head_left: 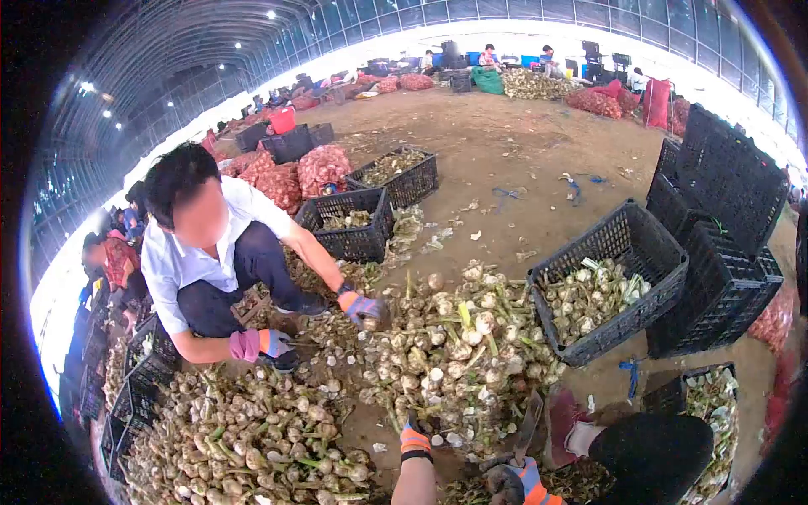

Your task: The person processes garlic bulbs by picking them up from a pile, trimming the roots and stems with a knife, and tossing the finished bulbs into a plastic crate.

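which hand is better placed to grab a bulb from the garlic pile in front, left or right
Probably the left: the left hand is right at the near edge of the garlic pile. The right hand sits lower in view, beside a blade; whether it holds anything is unclear.

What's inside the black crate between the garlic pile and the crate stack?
The crate holds garlic bulbs, with some pale green stems among them. The top layer covers whatever lies beneath.

Cream garlic (471, 349), black crate (650, 242), red bucket (283, 120)
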